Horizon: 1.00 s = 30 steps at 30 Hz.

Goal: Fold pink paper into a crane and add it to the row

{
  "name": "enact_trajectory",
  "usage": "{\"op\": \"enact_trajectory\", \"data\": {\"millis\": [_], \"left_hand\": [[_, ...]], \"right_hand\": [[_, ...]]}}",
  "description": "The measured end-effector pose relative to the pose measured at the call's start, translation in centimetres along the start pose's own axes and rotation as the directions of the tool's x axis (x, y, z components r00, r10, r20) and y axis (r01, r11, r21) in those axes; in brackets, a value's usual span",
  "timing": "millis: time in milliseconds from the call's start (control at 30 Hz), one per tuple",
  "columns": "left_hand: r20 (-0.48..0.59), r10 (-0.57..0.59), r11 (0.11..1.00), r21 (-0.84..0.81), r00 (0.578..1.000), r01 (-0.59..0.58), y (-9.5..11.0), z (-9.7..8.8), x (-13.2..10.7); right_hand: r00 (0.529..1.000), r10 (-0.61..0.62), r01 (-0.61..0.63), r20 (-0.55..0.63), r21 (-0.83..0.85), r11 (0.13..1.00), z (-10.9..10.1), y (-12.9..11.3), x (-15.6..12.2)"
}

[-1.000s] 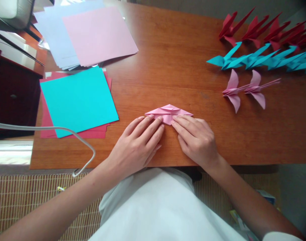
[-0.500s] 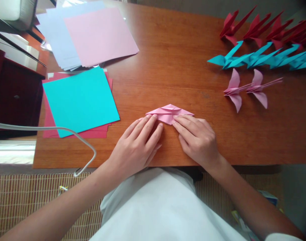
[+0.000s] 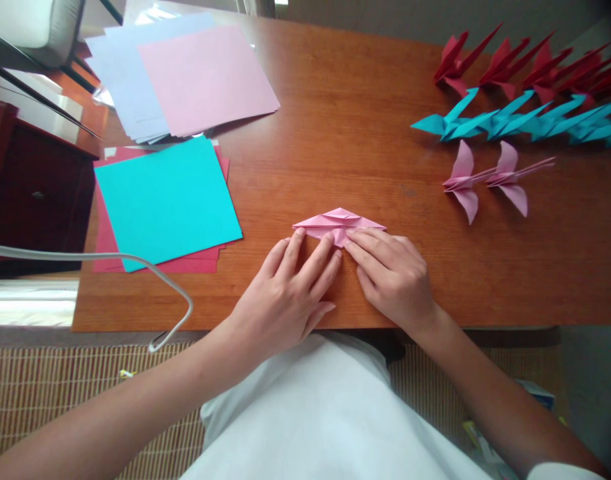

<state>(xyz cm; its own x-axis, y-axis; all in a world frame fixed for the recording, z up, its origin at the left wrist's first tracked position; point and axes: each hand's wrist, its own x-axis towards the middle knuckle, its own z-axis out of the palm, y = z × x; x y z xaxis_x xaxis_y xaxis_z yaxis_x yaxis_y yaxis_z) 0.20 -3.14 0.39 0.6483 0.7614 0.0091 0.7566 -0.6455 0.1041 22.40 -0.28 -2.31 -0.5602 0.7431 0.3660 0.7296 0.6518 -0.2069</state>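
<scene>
A folded pink origami paper [image 3: 339,220] lies on the wooden table in front of me, a wide flat diamond with creased layers across its middle. My left hand [image 3: 290,293] rests on its near left side, fingers spread, with one fingertip at the left part and another near the lower middle. On the near right side, my right hand [image 3: 395,277] presses the paper with its fingers stretched out close together. Fingertips of both hands cover parts of the near edges.
Turquoise paper sheets [image 3: 168,203] lie over red sheets [image 3: 108,247] at left. Behind them are pink sheets [image 3: 210,80] and pale blue sheets [image 3: 130,87]. Red cranes [image 3: 458,63], turquoise cranes [image 3: 450,123] and two pink cranes [image 3: 463,181] stand at right. A white cable [image 3: 175,288] curves at front left.
My left hand's fingers have spread, one sliding right to the paper's lower middle. My right hand stays pressed in place. The view has shifted slightly.
</scene>
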Motion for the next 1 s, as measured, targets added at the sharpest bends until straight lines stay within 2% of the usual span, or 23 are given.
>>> {"op": "enact_trajectory", "data": {"millis": [333,467,567,633,767,1000], "left_hand": [[0.004,-0.027,0.999,-0.028,1.000,0.027,0.7,-0.3,0.2],[-0.127,-0.076,0.997,-0.021,0.989,0.073,0.2,-0.2,-0.5],[-0.255,-0.079,0.997,-0.007,0.964,0.079,-0.4,0.1,-1.1],[-0.292,-0.064,0.998,-0.010,0.954,0.064,-0.7,0.3,-1.3],[-0.287,-0.031,0.999,-0.025,0.958,0.025,-0.5,0.6,-0.7],[-0.203,-0.070,0.996,-0.077,0.977,0.056,1.0,1.2,1.0]], "right_hand": [[1.000,-0.004,0.004,0.000,-0.003,1.000,0.1,0.0,-0.1],[1.000,-0.002,0.002,-0.007,0.013,1.000,0.2,0.1,-0.1],[1.000,-0.001,0.002,-0.026,0.032,0.999,0.3,0.1,-0.2],[0.999,0.000,0.002,-0.042,0.046,0.999,0.3,0.2,-0.2],[0.999,-0.007,0.009,-0.049,0.050,0.999,0.2,0.2,-0.1],[0.998,-0.018,0.020,-0.060,0.036,0.999,0.1,0.0,0.1]]}}
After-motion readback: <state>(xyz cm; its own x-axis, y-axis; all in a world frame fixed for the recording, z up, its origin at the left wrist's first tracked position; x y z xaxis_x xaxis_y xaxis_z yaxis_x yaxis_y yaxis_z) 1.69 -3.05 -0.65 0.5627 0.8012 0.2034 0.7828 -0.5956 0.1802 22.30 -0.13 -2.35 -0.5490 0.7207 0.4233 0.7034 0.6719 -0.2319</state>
